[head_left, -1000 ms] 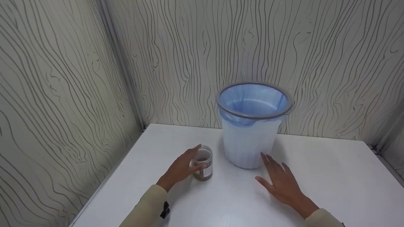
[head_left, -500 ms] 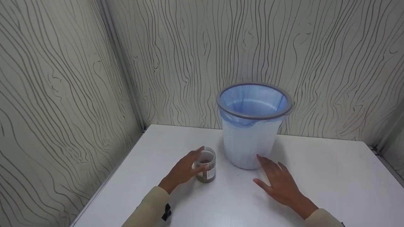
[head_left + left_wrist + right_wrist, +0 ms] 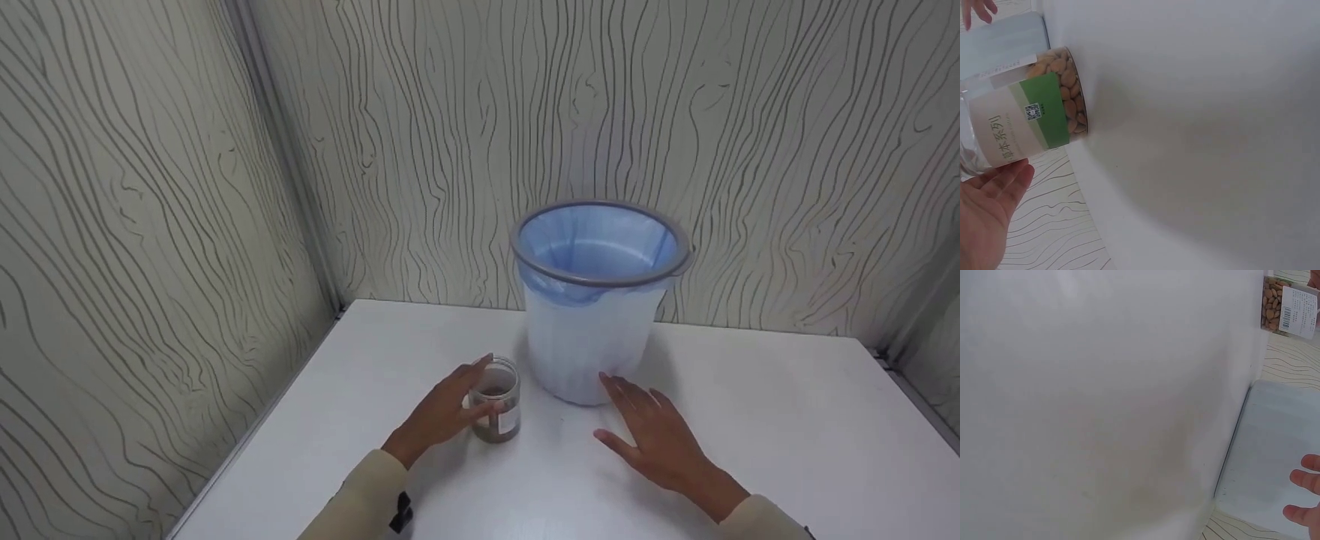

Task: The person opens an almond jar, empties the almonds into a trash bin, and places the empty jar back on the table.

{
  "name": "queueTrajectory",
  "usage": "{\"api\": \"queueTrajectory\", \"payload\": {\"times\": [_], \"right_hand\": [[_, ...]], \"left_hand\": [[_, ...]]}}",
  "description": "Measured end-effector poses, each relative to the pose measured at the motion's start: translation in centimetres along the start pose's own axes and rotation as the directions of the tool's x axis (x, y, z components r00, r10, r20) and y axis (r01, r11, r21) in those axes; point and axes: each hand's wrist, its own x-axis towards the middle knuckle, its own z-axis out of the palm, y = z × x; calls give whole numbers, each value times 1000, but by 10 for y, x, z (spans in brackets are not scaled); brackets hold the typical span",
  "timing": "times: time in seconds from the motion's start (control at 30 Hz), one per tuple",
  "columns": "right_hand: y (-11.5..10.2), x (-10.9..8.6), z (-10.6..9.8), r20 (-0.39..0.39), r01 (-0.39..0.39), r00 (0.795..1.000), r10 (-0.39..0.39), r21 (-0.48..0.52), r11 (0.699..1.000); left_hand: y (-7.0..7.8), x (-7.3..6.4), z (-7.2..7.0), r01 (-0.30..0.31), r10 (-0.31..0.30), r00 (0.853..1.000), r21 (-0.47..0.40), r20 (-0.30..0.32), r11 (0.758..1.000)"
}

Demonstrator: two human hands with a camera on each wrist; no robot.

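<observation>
Left hand [image 3: 442,415] has the jar [image 3: 1027,115] of almonds [image 3: 1070,104]: thumb in front, fingers part-spread round the upper wall; grip force unclear. It's upright, 7–8 o'clock of the bin [image 3: 570,337]. Probably lightish, stiff, slick, fragile if glass. Top looks uncovered, so take mid-body, hold level. Right hand [image 3: 660,446], 3–4 o'clock of jar, fingers spread, nothing held; bin contact unclear. Bin with blue liner [image 3: 600,251] blocks 1–2 o'clock.
</observation>
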Motion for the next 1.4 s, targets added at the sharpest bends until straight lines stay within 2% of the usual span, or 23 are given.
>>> {"api": "queueTrajectory", "payload": {"times": [0.3, 0.7, 1.03, 1.17, 1.3, 1.4], "right_hand": [[-8, 4, 1, 33, -7, 999, 7, 20, 1000], [-19, 6, 4, 74, -17, 997, 12, 67, 998], [-25, 6, 7, 138, -44, 990, 36, 50, 998], [-26, 6, 8, 161, -57, 986, 49, 51, 997], [-27, 7, 8, 158, -62, 986, 53, 53, 997], [-28, 7, 9, 151, -64, 987, 53, 69, 996]], "left_hand": [[5, 5, 7, -32, 32, 999, 21, 3, 999], [6, 3, 15, -55, 54, 997, -19, -51, 998], [7, 2, 18, -127, 130, 984, 32, -123, 991], [10, 2, 19, -128, 129, 982, 20, -135, 992], [12, 2, 21, -134, 134, 980, 8, -146, 991], [11, 3, 22, -166, 167, 972, 20, -164, 986]]}}
